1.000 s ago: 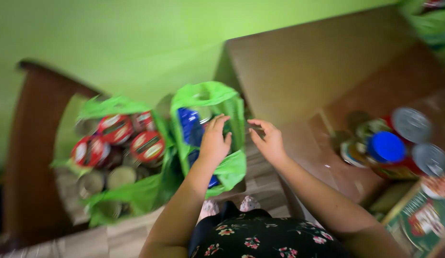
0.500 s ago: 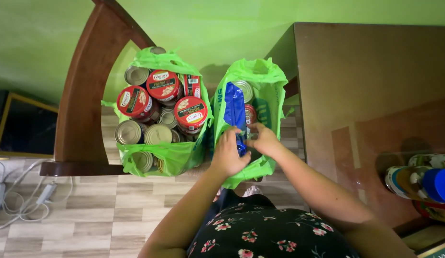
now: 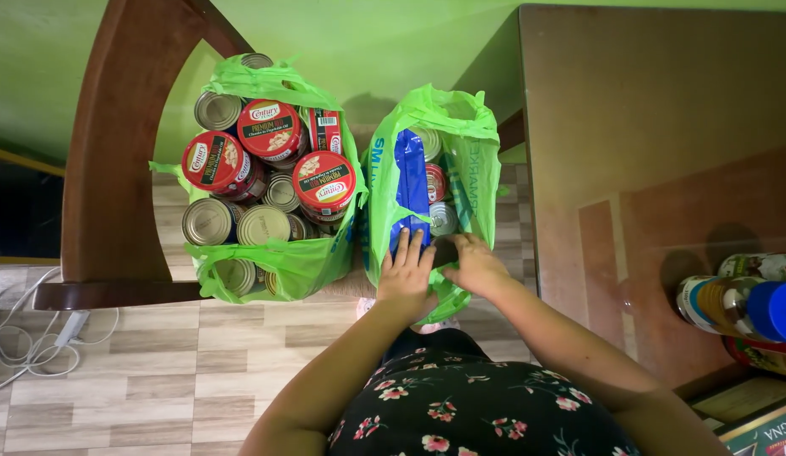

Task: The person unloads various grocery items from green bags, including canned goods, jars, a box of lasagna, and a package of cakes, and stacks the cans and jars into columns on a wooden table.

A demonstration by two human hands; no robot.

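Nearest to us we see a black floral garment [image 3: 486, 414], and from it both forearms reach forward into the right green bag [image 3: 469, 152]. Our left hand [image 3: 407, 272] lies flat with fingers spread, resting on the near end of a blue packet [image 3: 409, 181] that stands lengthwise inside that bag. Our right hand [image 3: 475, 264] sits just beside it at the bag's near rim, fingers curled inward; we cannot tell whether it grips anything. Beyond the hands, a few tins [image 3: 440, 203] lie in the bag to the right of the blue packet. To the left stands a second green bag [image 3: 266, 262], packed with red-labelled and bare silver cans [image 3: 241, 169], on a wooden chair [image 3: 114, 143]. To the right, a brown table [image 3: 663, 118] carries bottles [image 3: 739, 304] near its edge.
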